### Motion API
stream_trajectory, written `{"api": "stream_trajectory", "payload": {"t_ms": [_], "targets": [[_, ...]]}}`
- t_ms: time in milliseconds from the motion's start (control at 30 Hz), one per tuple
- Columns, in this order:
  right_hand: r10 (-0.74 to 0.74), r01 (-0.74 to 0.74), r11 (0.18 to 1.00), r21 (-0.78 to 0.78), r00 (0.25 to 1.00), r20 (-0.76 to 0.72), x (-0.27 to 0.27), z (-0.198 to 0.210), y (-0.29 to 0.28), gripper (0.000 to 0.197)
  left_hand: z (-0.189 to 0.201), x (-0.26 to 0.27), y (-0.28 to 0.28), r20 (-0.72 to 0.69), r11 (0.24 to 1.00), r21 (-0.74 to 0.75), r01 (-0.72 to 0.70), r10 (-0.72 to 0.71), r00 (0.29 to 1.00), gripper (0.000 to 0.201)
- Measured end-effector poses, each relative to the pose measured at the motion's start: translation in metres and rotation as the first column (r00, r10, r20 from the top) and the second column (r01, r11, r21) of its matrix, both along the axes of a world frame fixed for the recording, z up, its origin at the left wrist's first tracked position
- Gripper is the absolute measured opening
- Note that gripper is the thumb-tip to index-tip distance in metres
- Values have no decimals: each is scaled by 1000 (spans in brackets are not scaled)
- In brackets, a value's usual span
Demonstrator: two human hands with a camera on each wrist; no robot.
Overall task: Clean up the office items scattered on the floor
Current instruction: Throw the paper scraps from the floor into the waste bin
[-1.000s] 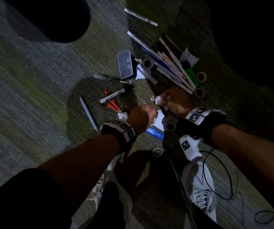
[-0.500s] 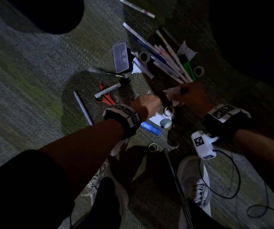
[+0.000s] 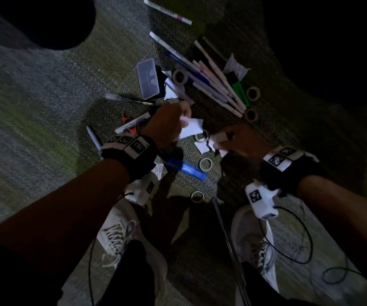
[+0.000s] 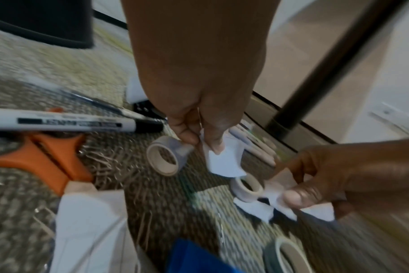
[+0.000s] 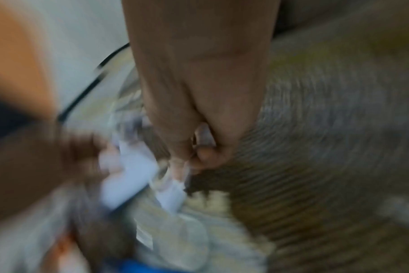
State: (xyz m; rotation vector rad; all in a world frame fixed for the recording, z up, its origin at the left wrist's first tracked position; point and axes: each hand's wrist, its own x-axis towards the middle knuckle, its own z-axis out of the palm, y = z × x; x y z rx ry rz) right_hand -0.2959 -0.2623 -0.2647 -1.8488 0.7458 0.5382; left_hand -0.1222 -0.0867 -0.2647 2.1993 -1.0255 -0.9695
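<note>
Office items lie scattered on a carpet. My left hand (image 3: 179, 120) (image 4: 203, 142) pinches a white paper scrap (image 3: 190, 129) (image 4: 224, 162) above the floor. My right hand (image 3: 226, 140) (image 4: 299, 192) grips several crumpled white paper scraps (image 3: 216, 142) (image 4: 283, 203), close to the left hand. A small tape roll (image 3: 201, 136) (image 4: 245, 188) and another scrap (image 3: 202, 147) lie between the hands. The right wrist view is blurred; there the right hand (image 5: 194, 157) holds white paper (image 5: 173, 192).
A bundle of white markers (image 3: 213, 85), a green highlighter (image 3: 240, 93), a clear case (image 3: 148, 78), orange scissors (image 4: 40, 157), a black-capped marker (image 4: 70, 122), a blue object (image 3: 189, 170) and tape rolls (image 3: 205, 164) lie around. My shoes (image 3: 120, 235) and a cable (image 3: 288, 239) are below.
My left hand has lifted a white scrap off the floor and moved up and forward. My right hand, still holding scraps, has drawn back toward the left hand.
</note>
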Motion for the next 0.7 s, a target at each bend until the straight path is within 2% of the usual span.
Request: {"api": "stream_trajectory", "payload": {"t_ms": [133,233,300,467,567,633,700], "targets": [[2,1,990,-138,1000,19,-1,-3,-4,27,-5,8,6,45,998,12,58,-58,997,12],[-20,21,995,-100,1000,10,-8,2,5,32,-10,4,8,-7,998,27,53,-53,999,14],[-27,24,990,-142,999,-21,-5,0,19,38,-14,-2,8,-26,998,51,39,-38,999,14],[-171,155,954,-255,984,-41,9,-9,62,55,-19,-8,14,11,998,54,33,-33,999,16],[-86,95,964,-249,995,44,7,-10,79,33,-19,-4,18,15,998,35,-50,49,999,15],[-95,102,976,-193,994,45,7,-11,83,16,-15,-1,19,16,996,3,-94,94,995,14],[-79,78,982,-171,997,3,10,-9,85,14,-11,4,18,37,993,-7,-119,120,992,14]]}}
